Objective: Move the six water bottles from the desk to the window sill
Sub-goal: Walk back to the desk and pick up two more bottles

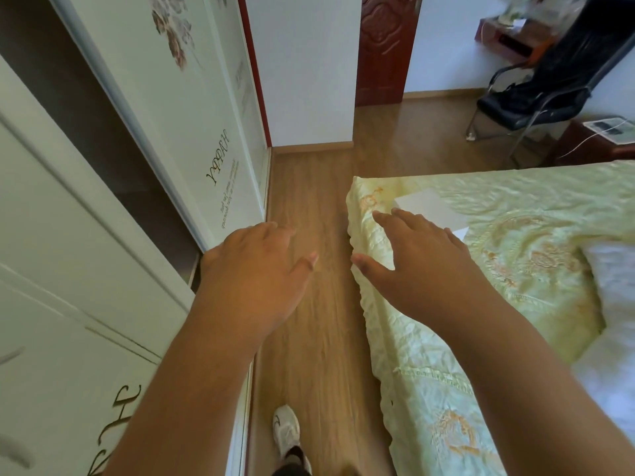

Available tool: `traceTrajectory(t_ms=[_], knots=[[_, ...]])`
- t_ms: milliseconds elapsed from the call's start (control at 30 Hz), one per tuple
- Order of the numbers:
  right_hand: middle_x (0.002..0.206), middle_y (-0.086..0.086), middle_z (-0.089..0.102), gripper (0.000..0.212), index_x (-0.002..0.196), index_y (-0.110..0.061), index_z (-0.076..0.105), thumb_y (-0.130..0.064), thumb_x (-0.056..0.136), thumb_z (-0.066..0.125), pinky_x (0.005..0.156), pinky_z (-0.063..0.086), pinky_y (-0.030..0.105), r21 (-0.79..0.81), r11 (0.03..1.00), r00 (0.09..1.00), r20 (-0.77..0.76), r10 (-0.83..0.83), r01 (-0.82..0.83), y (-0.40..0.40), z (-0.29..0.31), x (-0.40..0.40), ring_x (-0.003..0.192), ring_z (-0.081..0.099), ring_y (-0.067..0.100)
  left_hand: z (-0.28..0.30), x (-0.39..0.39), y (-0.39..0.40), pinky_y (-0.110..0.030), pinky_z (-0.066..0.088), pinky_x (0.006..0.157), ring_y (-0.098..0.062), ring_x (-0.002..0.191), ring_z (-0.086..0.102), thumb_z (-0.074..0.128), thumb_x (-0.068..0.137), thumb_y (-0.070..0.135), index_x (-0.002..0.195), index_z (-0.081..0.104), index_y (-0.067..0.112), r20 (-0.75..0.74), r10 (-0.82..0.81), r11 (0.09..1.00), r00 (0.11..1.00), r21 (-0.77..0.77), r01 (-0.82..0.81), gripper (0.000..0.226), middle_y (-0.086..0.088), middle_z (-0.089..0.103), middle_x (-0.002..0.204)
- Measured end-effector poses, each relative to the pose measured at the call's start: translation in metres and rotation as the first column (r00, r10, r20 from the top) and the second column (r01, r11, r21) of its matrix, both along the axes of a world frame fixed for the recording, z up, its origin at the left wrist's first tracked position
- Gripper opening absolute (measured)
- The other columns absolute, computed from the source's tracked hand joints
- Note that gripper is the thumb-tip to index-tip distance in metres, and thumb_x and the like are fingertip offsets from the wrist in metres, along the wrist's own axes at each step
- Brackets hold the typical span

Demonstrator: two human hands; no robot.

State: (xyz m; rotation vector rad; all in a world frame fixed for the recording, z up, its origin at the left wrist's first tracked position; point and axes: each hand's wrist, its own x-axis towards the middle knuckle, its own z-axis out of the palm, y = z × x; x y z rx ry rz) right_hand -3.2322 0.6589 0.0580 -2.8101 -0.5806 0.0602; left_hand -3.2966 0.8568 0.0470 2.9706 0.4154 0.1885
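Observation:
No water bottle, desk or window sill shows in the head view. My left hand (256,269) is stretched out palm down over the wooden floor, fingers apart, holding nothing. My right hand (417,259) is also palm down with spread fingers, hovering over the corner of the bed, holding nothing. Both forearms reach forward from the bottom of the frame.
A narrow strip of wooden floor (316,187) runs ahead between a white wardrobe (192,108) on the left and a bed with a pale green cover (515,235) on the right. A white box (429,207) lies on the bed. A dark red door (385,46) and a black chair (525,97) stand further on. My white shoe (287,429) is on the floor.

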Motion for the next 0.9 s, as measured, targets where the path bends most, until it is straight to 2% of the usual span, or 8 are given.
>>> traceTrajectory(t_ms=[233,600,900], knots=[[0.163,-0.005,0.027,0.076,0.154,-0.033,0.025,-0.072,0.091,0.041,0.120,0.023,0.053,-0.037,0.999,1.000,-0.019,-0.018,0.017,0.046,-0.001,0.053,0.149,0.025,0.020,-0.002,0.065,0.047,-0.047,0.038,0.101,-0.019,0.134,0.042,0.029,0.092,0.072,0.143,0.038,0.038,-0.018,-0.039,0.999,0.999,-0.029,0.038,0.062,0.010,0.043,0.149],[0.161,-0.008,0.029,0.076,0.154,-0.034,0.025,-0.071,0.091,0.042,0.120,0.022,0.053,-0.053,0.997,0.998,0.006,-0.056,0.056,0.152,0.011,0.137,0.148,0.029,0.020,0.003,0.157,0.144,-0.047,0.039,0.101,-0.020,0.133,0.044,0.031,0.092,0.071,0.142,0.040,0.038,0.058,-0.083,0.996,0.995,-0.036,0.085,0.060,0.009,0.046,0.147],[0.160,-0.007,0.032,0.076,0.154,-0.033,0.026,-0.072,0.090,0.043,0.116,0.032,0.049,-0.021,0.996,0.996,0.005,-0.086,0.086,0.189,0.011,0.192,0.146,0.033,0.021,0.008,0.212,0.190,-0.047,0.040,0.100,-0.020,0.131,0.045,0.031,0.092,0.072,0.141,0.041,0.038,-0.005,-0.097,0.995,0.995,-0.015,0.097,0.060,0.010,0.047,0.146]])
